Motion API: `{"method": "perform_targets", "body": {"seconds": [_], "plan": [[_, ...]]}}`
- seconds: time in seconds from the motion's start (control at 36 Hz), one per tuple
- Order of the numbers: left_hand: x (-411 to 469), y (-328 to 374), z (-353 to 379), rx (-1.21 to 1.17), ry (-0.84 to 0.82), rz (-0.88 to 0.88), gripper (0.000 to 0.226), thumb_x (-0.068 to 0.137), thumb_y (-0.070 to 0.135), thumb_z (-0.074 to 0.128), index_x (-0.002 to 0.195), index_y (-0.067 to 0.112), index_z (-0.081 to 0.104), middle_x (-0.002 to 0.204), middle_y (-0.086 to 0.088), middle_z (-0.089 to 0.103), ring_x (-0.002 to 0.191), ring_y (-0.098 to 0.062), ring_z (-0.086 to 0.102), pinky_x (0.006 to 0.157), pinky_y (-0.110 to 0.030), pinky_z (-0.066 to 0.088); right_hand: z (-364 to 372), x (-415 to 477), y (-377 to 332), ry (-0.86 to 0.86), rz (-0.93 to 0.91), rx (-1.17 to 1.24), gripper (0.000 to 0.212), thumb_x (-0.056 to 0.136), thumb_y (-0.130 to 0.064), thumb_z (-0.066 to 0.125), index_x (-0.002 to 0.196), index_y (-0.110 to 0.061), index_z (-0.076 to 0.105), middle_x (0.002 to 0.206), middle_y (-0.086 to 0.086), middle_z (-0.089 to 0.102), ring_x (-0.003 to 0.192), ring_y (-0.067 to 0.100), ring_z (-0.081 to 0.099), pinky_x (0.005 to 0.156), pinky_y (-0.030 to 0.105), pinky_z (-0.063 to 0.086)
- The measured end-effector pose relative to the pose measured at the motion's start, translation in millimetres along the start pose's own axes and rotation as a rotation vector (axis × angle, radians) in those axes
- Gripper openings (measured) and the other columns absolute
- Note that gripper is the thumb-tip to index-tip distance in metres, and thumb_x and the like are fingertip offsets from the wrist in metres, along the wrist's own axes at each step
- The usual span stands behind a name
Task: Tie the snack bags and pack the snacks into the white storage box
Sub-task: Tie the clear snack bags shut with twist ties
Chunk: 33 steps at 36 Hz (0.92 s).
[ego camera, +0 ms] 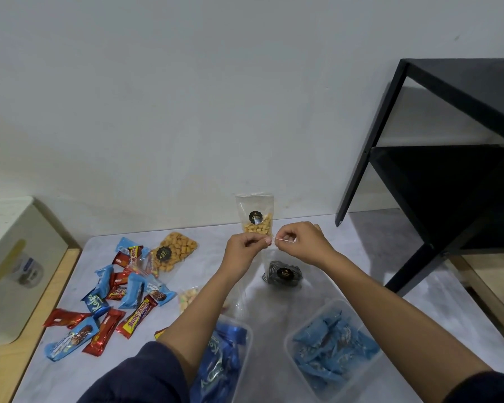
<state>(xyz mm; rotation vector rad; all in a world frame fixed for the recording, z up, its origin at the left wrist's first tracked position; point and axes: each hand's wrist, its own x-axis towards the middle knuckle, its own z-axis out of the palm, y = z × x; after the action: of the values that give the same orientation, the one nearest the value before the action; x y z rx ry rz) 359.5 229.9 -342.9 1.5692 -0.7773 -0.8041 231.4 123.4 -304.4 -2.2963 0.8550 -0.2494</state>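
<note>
Nearest the camera, two clear tubs stand on the desk (pixel 390 257): the left tub (pixel 239 338) holds dark blue wrapped snacks, the right tub (pixel 332 344) lighter blue ones. To the left lies a loose heap of bars (pixel 111 301) in red and blue wrappers, with a flat bag of orange snacks (pixel 173 254) at its far edge and a small bag of pale bits (pixel 188 298) partly hidden by the left forearm.

Above mid-desk both hands meet. The left hand (pixel 243 250) and right hand (pixel 303 242) each have fingers pinched shut on an end of a thin white tie (pixel 282 240), stretched level between them. A clear bag seems to hang below the pinch, though its film is too faint to be sure. Just beyond, a dark bag (pixel 282 273) lies on the desk, and a tall nut bag (pixel 255 216) stands upright against the wall, long axis vertical, open top up, nuts settled at the bottom.

The step in hand looks like tying. Next the tie likely needs wrapping round a bunched bag neck and twisting snug. The white box (pixel 15 257) waits far left, off the desk edge, so packing appears unfinished. A black shelf (pixel 437 170) stands at the far right.
</note>
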Motion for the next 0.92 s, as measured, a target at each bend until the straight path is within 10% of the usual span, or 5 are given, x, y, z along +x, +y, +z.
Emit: {"method": "perform_targets", "body": {"seconds": [0.14, 0.56, 0.75, 0.92], "plan": [[0, 1, -4, 0.045, -0.011, 0.002, 0.010, 0.080, 0.015, 0.072, 0.082, 0.025, 0.072, 0.081, -0.016, 0.068, 0.079, -0.018, 0.059, 0.085, -0.033, 0.049, 2, -2, 0, -0.012, 0.007, -0.010, 0.010, 0.083, -0.033, 0.061, 0.075, -0.030, 0.066, 0.069, -0.020, 0.059, 0.079, 0.007, 0.055, 0.092, 0.034, 0.032], [0, -3, -3, 0.232, -0.073, -0.006, 0.009, 0.090, 0.018, 0.059, 0.087, 0.012, 0.065, 0.077, -0.003, 0.061, 0.076, -0.016, 0.054, 0.080, -0.033, 0.047, 4, -2, -1, -0.010, 0.004, -0.023, 0.009, 0.083, -0.034, 0.060, 0.074, -0.032, 0.064, 0.076, -0.016, 0.062, 0.074, 0.003, 0.053, 0.086, 0.031, 0.028], [-2, -1, 3, 0.268, -0.091, 0.039, 0.013, 0.092, 0.016, 0.055, 0.089, 0.008, 0.064, 0.082, -0.002, 0.063, 0.079, -0.012, 0.058, 0.065, -0.004, 0.041, 3, -2, -1, -0.008, -0.004, -0.032, 0.010, 0.082, -0.033, 0.061, 0.073, -0.031, 0.063, 0.065, -0.019, 0.055, 0.068, -0.002, 0.049, 0.083, 0.031, 0.027], [-1, 1, 1, 0.179, -0.135, 0.015, 0.011, 0.092, 0.016, 0.056, 0.088, 0.011, 0.065, 0.078, 0.001, 0.064, 0.076, -0.008, 0.059, 0.073, -0.011, 0.044, 2, -4, 0, -0.007, -0.004, -0.013, 0.012, 0.083, -0.033, 0.060, 0.071, -0.029, 0.062, 0.064, -0.016, 0.054, 0.067, 0.001, 0.049, 0.084, 0.031, 0.027]]}}
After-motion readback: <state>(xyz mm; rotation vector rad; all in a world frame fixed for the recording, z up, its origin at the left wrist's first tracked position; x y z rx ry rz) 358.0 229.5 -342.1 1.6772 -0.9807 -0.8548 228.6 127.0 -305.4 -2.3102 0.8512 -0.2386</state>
